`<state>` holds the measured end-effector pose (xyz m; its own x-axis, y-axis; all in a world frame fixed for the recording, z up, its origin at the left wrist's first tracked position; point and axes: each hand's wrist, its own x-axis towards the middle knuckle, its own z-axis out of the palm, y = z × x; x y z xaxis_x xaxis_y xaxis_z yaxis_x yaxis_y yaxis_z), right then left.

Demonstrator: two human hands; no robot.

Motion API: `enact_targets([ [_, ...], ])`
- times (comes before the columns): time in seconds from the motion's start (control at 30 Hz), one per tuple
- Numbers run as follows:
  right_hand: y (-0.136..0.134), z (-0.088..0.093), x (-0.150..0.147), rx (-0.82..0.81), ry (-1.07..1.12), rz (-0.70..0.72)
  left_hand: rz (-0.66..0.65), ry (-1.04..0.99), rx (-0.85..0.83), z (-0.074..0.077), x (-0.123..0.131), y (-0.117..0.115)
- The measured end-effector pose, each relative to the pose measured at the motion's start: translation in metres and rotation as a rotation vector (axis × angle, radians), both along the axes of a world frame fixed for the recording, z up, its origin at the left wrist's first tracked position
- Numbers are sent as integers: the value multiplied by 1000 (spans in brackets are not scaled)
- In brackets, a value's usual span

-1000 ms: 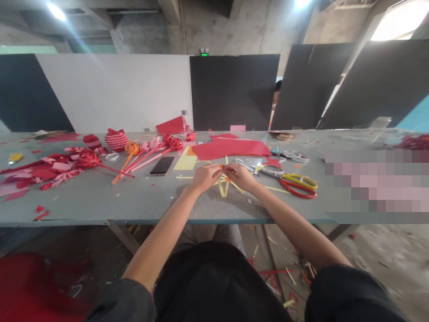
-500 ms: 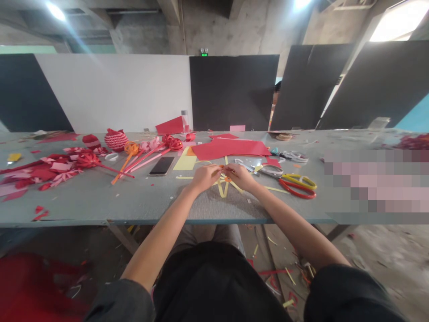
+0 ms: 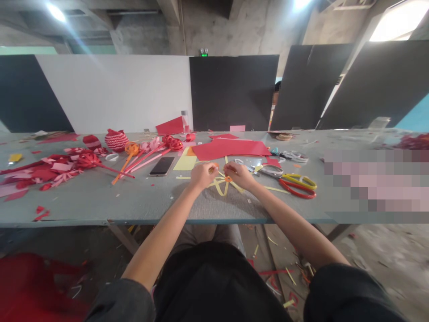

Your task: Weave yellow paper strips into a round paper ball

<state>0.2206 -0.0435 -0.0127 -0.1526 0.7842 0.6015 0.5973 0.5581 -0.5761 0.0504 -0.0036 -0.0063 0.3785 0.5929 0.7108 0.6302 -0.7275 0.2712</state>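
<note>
We are pinching with our left hand [image 3: 202, 174] the orange end of a yellow strip, while our right hand [image 3: 238, 174] is gripping the small orange hub [image 3: 228, 179] where the yellow paper strips [image 3: 221, 188] are meeting on the table [image 3: 140, 201]. The strips are already fanning out flat from that hub, the longest pointing toward us and slightly left; most ends look loose still, so we judge the piece barely half formed. Red-and-yellow scissors [image 3: 297, 184] are lying just right.

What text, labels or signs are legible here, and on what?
None legible.
Green lit sign above the black panel: too small to read.
Phone on the table: screen dark, no text.
Scissors right of the right hand: no marking visible.
Yellow paper strips at the left hand: plain.
</note>
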Motion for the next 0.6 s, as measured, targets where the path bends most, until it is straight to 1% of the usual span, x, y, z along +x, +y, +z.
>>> enact_targets([
  [0.1,3,-2,1,-58,174,11,64,-25,-29,2,-1,-2],
  [0.2,4,-1,0,-135,320,41,72,-9,-45,3,-1,-4],
  [0.33,2,6,0,-141,528,93,89,-19,-49,3,-1,-4],
  [0.5,0,15,5,-213,786,88,106,-126,-116,4,-1,-2],
  [0.6,3,15,7,-222,844,117,79,-245,-163,6,-1,-1],
])
